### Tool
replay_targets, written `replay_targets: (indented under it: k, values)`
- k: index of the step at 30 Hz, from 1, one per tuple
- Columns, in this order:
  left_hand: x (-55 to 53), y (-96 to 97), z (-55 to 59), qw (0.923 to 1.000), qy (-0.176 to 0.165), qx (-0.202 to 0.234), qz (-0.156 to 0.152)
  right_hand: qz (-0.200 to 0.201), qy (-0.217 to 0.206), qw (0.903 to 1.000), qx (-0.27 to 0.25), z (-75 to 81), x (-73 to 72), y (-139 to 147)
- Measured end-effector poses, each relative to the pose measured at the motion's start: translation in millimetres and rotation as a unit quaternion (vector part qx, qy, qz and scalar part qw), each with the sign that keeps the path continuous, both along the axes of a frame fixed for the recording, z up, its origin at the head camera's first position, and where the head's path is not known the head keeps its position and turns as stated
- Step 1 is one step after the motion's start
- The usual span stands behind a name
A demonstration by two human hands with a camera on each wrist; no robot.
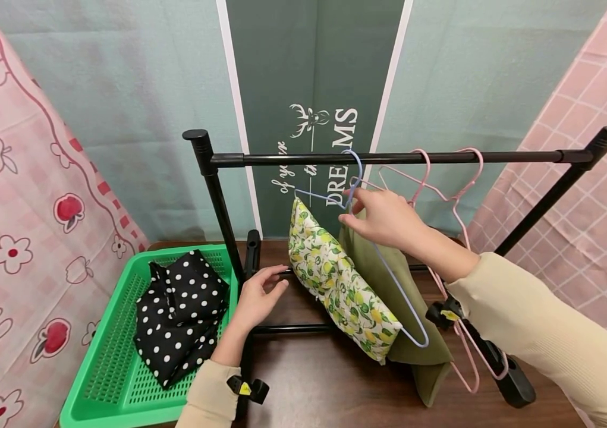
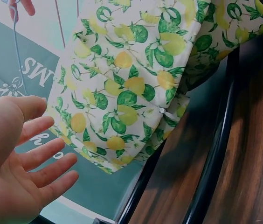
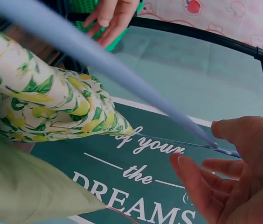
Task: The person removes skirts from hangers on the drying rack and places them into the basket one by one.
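Lemon-print cloth (image 1: 335, 279) hangs on a blue hanger (image 1: 359, 172) hooked over a black rail (image 1: 292, 160), clear space leftward, olive cloth (image 1: 373, 267) close right. The right hand (image 1: 380, 217) lies loose around the hanger's neck; the left hand (image 1: 257, 297), relaxed and empty, is near the lemon cloth's left edge. Below: wooden tabletop (image 1: 303, 380). The lemon cloth's long axis slants down rightward.

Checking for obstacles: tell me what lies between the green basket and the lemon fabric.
In the head view, the rack's left end and the left hand lie between basket and fabric.
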State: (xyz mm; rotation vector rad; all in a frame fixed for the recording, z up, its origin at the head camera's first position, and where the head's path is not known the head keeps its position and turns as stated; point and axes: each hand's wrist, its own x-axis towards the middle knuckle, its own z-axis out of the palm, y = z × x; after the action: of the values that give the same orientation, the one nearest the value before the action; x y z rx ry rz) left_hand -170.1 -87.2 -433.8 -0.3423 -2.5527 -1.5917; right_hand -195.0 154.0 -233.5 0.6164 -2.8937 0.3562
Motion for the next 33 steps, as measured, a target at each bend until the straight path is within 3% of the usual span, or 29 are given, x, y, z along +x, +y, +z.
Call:
replay_targets:
  k: [7, 20, 33]
  values:
    - [-0.5, 7.8, -3.4, 0.9999, -0.008, 0.005, -0.009, -0.009, -0.022, 0.9996, -0.015, 4.6, -7.0, -4]
    - [-0.5, 19.1, -11.0, 0.9995, -0.026, 0.012, 0.016, -0.035, 0.002, 0.9989, -0.031, -0.2, -10.7, -12]
    - [1.9, 24.1, -15.2, 0.9987, -0.045, 0.023, 0.003, -0.036, 0.016, 0.9982, -0.045, 1.4, -6.7, -17]
